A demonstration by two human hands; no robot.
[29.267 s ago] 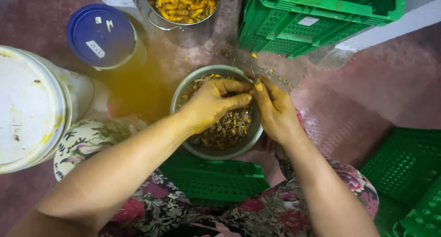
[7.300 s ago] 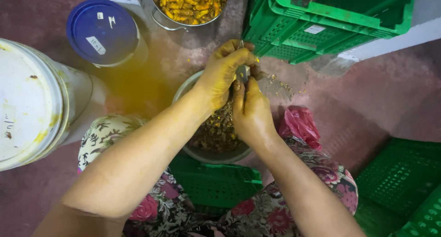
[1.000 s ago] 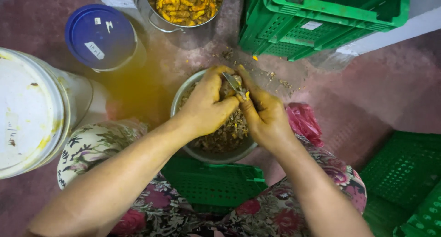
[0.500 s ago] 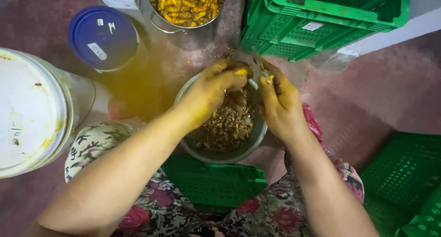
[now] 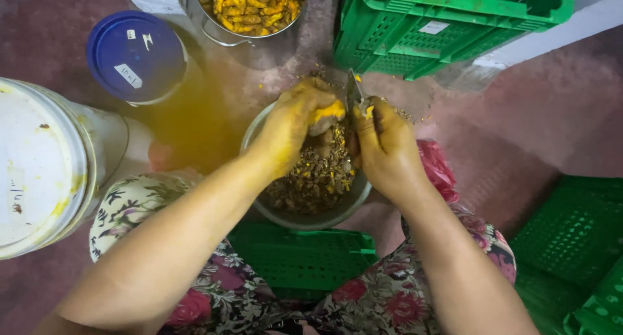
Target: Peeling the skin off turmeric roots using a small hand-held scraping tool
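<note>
Crates of green plastic (image 5: 448,23) frame the spot, one stacked at the top, more at the right edge, and another (image 5: 305,260) lying flat under the person's knees. Next in bulk is the big white bucket (image 5: 39,166) at the left, its rim streaked yellow, with a blue-lidded tub (image 5: 135,56) just beyond it and a broad yellow stain spread over the reddish floor between them. At the top stands a steel pot (image 5: 250,7) heaped with bright orange-yellow peeled roots, and it looks well filled, so I judge a good share of the peeling is already done. Directly below the hands sits a round metal bowl (image 5: 311,215), its bottom thick with brown peelings and scraps, which points the same way. How much raw root is left I cannot tell, since no unpeeled supply shows. Over the far rim of that bowl the left hand (image 5: 295,124), stained yellow, is curled closed around a small root piece (image 5: 329,111), one orange face bared and the rest seemingly yet to be scraped. The right hand (image 5: 383,143) is closed in a fist around the handle of a small knife (image 5: 354,91), the blade standing up just beside the root piece.
</note>
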